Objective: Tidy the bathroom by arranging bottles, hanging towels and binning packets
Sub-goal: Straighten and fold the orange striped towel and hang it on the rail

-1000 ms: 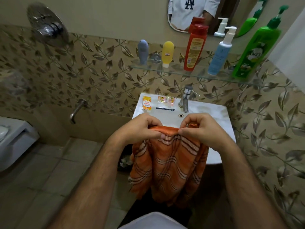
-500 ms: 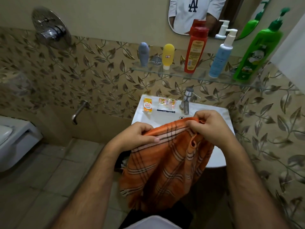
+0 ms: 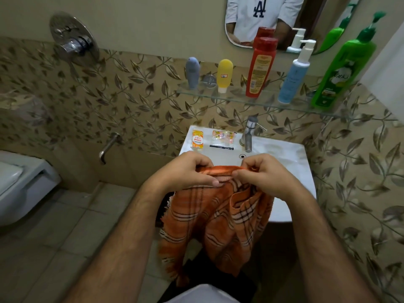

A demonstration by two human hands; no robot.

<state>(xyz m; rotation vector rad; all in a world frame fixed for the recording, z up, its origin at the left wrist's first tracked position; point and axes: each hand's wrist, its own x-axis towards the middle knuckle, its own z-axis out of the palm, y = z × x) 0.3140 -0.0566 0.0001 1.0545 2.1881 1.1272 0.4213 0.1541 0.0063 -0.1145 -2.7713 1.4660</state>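
Observation:
An orange checked towel (image 3: 216,224) hangs in front of the white sink (image 3: 290,158). My left hand (image 3: 185,171) and my right hand (image 3: 262,173) pinch its folded top edge, close together above the sink's front. On the sink's back rim lie an orange packet (image 3: 197,139), a clear packet (image 3: 223,136) and a dark strip (image 3: 221,147). On the glass shelf (image 3: 236,98) stand a grey tube (image 3: 192,72), a yellow tube (image 3: 224,75), a red bottle (image 3: 259,66), a blue pump bottle (image 3: 295,73) and a green pump bottle (image 3: 341,68).
A tap (image 3: 249,134) rises at the sink's back. A mirror (image 3: 262,18) hangs above the shelf. A wall spout (image 3: 108,147) and a shower control (image 3: 73,40) are on the tiled wall at left. A toilet (image 3: 19,182) stands at the far left.
My hands had spread the towel's top edge apart and have now drawn back together, so the cloth hangs folded with its edge bunched between them.

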